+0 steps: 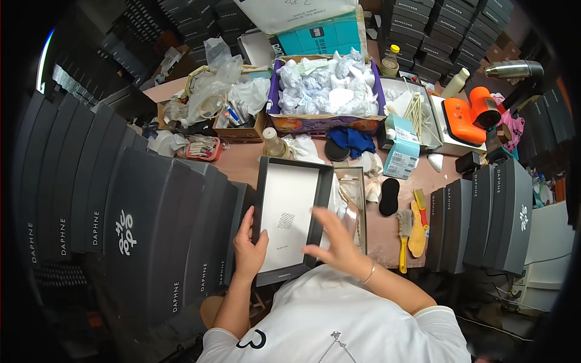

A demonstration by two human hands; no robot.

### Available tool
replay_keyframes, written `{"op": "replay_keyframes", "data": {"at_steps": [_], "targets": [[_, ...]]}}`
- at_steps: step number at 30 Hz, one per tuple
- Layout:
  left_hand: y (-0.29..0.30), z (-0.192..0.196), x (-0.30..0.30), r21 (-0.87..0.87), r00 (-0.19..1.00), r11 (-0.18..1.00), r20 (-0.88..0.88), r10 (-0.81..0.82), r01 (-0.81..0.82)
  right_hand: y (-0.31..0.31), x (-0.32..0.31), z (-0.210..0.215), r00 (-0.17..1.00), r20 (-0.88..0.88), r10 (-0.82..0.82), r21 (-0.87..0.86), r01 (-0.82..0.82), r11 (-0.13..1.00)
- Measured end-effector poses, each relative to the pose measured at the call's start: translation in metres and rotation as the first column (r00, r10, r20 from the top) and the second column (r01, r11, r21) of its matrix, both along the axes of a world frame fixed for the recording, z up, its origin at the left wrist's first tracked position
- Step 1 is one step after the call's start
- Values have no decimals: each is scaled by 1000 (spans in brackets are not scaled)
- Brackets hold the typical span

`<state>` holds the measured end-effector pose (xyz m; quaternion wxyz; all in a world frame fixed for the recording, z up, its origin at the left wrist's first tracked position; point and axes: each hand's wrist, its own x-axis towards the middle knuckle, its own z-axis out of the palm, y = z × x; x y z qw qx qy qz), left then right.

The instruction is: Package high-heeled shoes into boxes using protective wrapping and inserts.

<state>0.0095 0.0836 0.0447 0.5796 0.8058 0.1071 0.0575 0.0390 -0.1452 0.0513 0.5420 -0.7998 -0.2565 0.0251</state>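
Observation:
A shallow dark grey shoe box [282,276] stands lengthwise in front of me, tilted at the table's near edge. White paper [293,196] with small print lines its inside. My left hand [248,249] grips the box's left wall, thumb over the rim and fingers outside. Above the box's right side hovers my right hand [339,245], fingers spread and holding nothing. Just right of the box, partly covered by it and by my right arm, lies another open box [362,230] with pale items that I cannot make out.
Dark shoe boxes [145,224] are stacked at left, more boxes [484,212] at right. A purple carton [381,100] of white wrapped bundles stands at the back. An orange device [465,121], a wood-handled brush [404,233], a yellow insole [416,233] and a black pad [389,197] lie rightward.

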Motion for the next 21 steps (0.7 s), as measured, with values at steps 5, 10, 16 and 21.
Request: {"op": "replay_keyframes", "data": {"at_steps": [5,10,16,21], "targets": [[-11,5,23,-315,999,949,39,21,-7,-55,-12,-64,727,-686,24,-10,-42,999],[-17,8,48,-352,997,934,59,-48,65,-50,-22,-69,615,-785,71,223,174,959],[-32,1,62,-507,991,854,-2,-134,114,-73,-20,-62,566,-819,90,238,192,952],[-59,-21,29,-234,980,959,-80,-182,159,-75,-27,-71,696,-687,-208,85,362,928]]}}
